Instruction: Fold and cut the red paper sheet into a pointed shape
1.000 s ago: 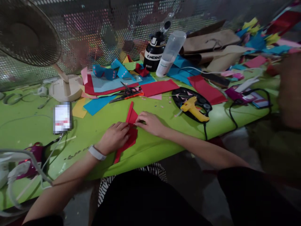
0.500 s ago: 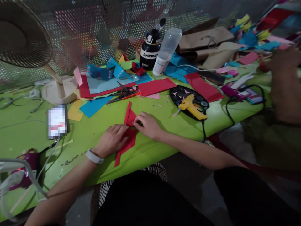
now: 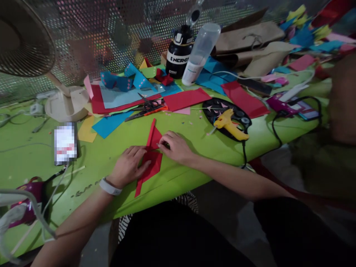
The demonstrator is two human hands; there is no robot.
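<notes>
A folded piece of red paper point(image 3: 152, 165) lies on the green table in front of me, with a narrow folded strip along its left side and two angled flaps to the right. My left hand point(image 3: 129, 165) rests at the strip's left side, fingers stretched out and thumb apart, the fingertips touching the paper. At the gap between the flaps, my right hand point(image 3: 175, 147) has its thumb and fingers pinched together by the paper's right edge. Whatever sits in that pinch is too small to make out.
Scissors point(image 3: 148, 105), coloured paper sheets point(image 3: 189, 99) and a black bottle point(image 3: 178, 55) stand or lie behind the work. To the right, a yellow glue gun point(image 3: 229, 124) rests on a black tray point(image 3: 208, 107). A phone point(image 3: 65, 144) and fan point(image 3: 66, 104) are left.
My left hand has drawn back slightly to the left, uncovering more of the red strip, and its thumb has spread. My right hand keeps its pinch. The view has shifted a little.
</notes>
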